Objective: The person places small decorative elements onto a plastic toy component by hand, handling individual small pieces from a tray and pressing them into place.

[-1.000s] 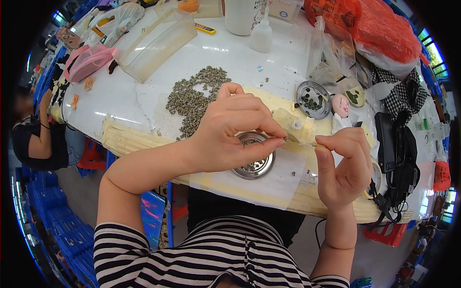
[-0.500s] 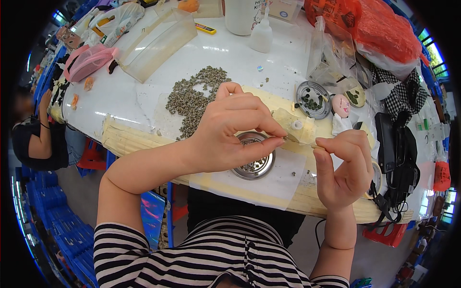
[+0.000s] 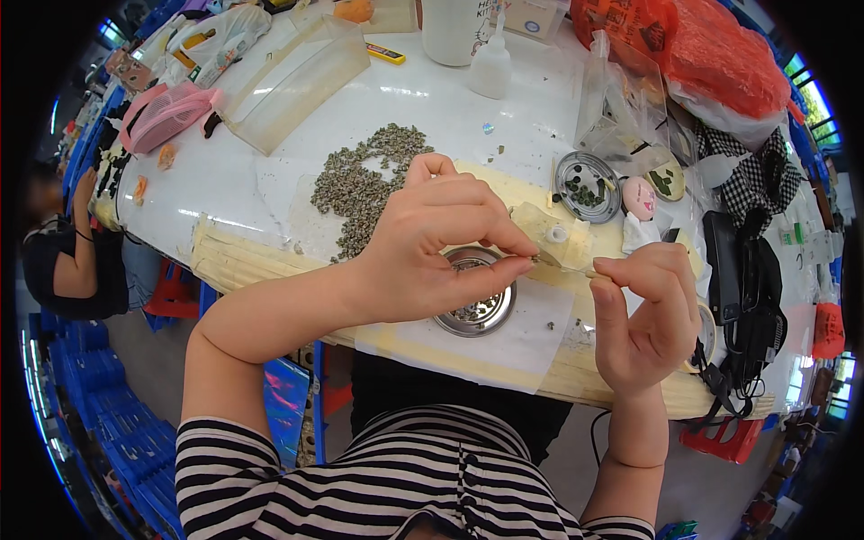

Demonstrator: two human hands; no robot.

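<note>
Over the front of the table, my left hand [image 3: 450,229] pinches a tiny greyish part [image 3: 536,258] between thumb and forefinger; most of it is covered by the fingertips. Opposite, my right hand [image 3: 652,310] pinches a thin pale stick [image 3: 592,274] pointing toward that part. Whether the stick touches it is too small to tell. Below my left hand, a round metal dish [image 3: 510,315] with small grey parts in it stands on a white sheet [image 3: 423,355]. A pale yellow block with a white round fitting [image 3: 556,235] is just beyond my fingertips.
Left of the dish spreads a pile of small grey parts [image 3: 360,193]. Beyond my right hand are a round dish [image 3: 614,209] of dark green pieces and a pink oval item [image 3: 639,198]. A white squeeze bottle [image 3: 490,70], clear tray [image 3: 297,85] and red bag [image 3: 729,63] stand farther back.
Both hands stay in almost the same place. The stick in my right hand has shifted very slightly in its angle.
</note>
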